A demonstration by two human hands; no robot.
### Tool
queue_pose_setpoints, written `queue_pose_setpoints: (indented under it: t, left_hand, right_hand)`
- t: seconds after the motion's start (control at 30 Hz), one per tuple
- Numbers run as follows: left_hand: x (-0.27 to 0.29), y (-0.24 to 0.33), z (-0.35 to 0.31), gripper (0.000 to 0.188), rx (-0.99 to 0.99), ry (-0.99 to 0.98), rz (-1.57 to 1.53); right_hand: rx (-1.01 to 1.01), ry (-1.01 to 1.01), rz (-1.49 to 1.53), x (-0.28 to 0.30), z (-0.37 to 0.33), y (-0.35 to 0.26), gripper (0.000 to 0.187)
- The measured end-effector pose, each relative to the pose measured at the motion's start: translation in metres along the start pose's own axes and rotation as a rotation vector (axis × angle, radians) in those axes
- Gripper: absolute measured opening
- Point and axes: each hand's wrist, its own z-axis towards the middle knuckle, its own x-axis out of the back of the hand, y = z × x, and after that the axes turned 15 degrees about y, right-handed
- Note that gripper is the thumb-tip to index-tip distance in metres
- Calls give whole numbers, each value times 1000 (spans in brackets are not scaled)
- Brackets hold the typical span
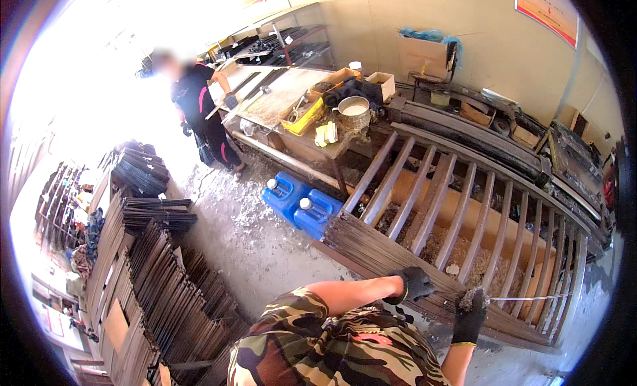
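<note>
My left hand (417, 284), in a dark glove, is closed in a fist over a long bundle of thin dark strips (391, 270). Whatever its fingers hold is hidden. Beside it, farther right, my right hand (470, 319) wears a dark glove with a yellow cuff. Its fingers look closed round a greyish, fuzzy clump (474, 297) whose kind I cannot make out. A thin pale rod (531, 298) stretches from near this hand to the right across the rack; I cannot tell whether the hand grips it. The strips lie along the near side of a metal slatted rack (468, 217).
Two blue jugs (298, 203) stand at the rack's left end. A workbench (292, 94) behind bears a yellow bin (303, 115) and a metal pot (353, 114). Another person (202, 107) stands at its left. Stacked dark strips (166, 286) fill the left floor.
</note>
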Motion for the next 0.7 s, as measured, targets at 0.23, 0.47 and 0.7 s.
queue_pose_setpoints:
  t: [0.23, 0.47, 0.7]
  left_hand:
    - [9, 25, -1, 35, 142, -123, -113]
    - [9, 35, 5, 35, 98, -145, -256]
    - [-6, 43, 12, 22, -118, -171, -9]
  right_hand:
    - [185, 67, -149, 39, -2, 3, 25]
    - [-26, 291, 73, 61, -29, -15, 32]
    - [170, 112, -195, 53, -33, 17, 33]
